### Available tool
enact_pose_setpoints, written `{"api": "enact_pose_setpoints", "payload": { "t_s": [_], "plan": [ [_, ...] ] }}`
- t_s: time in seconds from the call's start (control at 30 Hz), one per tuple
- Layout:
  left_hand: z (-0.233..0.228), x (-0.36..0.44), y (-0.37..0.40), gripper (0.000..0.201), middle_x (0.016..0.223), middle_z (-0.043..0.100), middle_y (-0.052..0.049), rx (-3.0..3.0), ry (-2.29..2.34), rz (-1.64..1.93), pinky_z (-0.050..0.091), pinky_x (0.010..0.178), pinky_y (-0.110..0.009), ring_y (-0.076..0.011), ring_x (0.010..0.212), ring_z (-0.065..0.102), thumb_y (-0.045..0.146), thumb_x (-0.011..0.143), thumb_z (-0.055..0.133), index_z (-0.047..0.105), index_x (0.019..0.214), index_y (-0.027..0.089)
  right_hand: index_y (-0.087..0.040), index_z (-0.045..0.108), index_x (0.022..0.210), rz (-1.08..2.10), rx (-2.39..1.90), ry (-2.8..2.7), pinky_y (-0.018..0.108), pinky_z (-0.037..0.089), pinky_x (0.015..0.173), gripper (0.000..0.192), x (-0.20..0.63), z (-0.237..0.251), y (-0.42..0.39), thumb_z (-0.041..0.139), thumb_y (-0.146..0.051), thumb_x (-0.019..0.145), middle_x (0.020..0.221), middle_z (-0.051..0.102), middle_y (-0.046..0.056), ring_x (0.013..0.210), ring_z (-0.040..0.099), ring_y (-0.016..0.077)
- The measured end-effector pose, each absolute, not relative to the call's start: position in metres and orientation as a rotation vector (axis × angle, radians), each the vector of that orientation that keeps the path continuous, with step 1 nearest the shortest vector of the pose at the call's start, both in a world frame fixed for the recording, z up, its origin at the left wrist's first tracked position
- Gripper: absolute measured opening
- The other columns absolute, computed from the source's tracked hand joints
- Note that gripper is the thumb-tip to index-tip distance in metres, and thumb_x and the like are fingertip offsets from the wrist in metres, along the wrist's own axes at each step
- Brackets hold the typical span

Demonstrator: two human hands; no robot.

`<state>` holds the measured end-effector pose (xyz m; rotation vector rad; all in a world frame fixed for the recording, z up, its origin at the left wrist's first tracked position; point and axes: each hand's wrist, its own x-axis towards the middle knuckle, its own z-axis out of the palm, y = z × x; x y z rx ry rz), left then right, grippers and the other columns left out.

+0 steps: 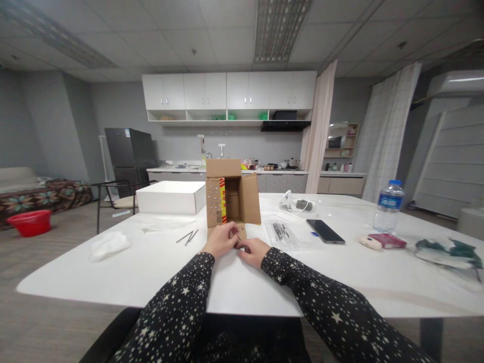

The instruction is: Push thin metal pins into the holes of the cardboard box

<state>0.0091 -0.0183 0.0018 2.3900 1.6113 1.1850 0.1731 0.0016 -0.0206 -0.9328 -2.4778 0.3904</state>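
Note:
An open cardboard box [231, 199] stands on the white table, its opening towards me and its flaps spread. A yellow and red strip [223, 200] runs down its left flap, among small round marks or bits. At the lower front flap [242, 232], my left hand [222, 238] is closed in a pinch. Close beside it, my right hand [254, 252] has its fingers curled together. Something small and dark shows between the fingertips; its kind cannot be made out. Left of the hands lie several thin metal rods [187, 237], like long nails.
A white box [172, 196] stands behind on the left, with crumpled white plastic [109, 245] nearer. To the right are a clear tray of small tools [282, 233], a phone [325, 231], a water bottle [388, 206] and a dark red pack [387, 241].

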Motion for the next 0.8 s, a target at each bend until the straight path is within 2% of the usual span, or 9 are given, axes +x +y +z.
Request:
{"api": "enact_pose_setpoints", "payload": {
  "t_s": [0.17,0.3,0.8],
  "plan": [
    [0.000,0.006,-0.018,0.011,0.069,0.062,0.001,2.448,1.620,1.121,0.038,0.056,-0.022,-0.0102,0.058,0.051,0.017,0.069,0.050,0.060,0.075,0.019,-0.018,0.068,0.095,0.366,-0.925,-2.482,0.023,0.035,0.056,0.028,0.173,-0.023,0.004,0.052,-0.024,0.073,0.061,0.058,0.000,0.055,0.048,0.0117],
    [0.000,0.005,-0.017,0.013,0.071,0.063,0.001,2.425,1.628,1.144,0.039,0.058,-0.022,-0.0106,0.060,0.052,0.019,0.073,0.048,0.060,0.078,0.019,-0.018,0.069,0.096,0.362,-0.923,-2.485,0.023,0.036,0.056,0.029,0.173,-0.023,0.004,0.052,-0.025,0.074,0.062,0.060,0.000,0.055,0.048,0.0117],
    [0.008,-0.010,-0.009,0.011,0.077,0.057,-0.002,2.151,1.818,1.760,0.044,0.069,-0.027,-0.0137,0.073,0.054,0.023,0.077,0.046,0.056,0.080,0.019,-0.018,0.069,0.094,0.362,-0.940,-2.475,0.022,0.034,0.054,0.028,0.174,-0.020,0.000,0.052,-0.025,0.074,0.060,0.058,0.000,0.053,0.045,0.0109]
  ]
}}
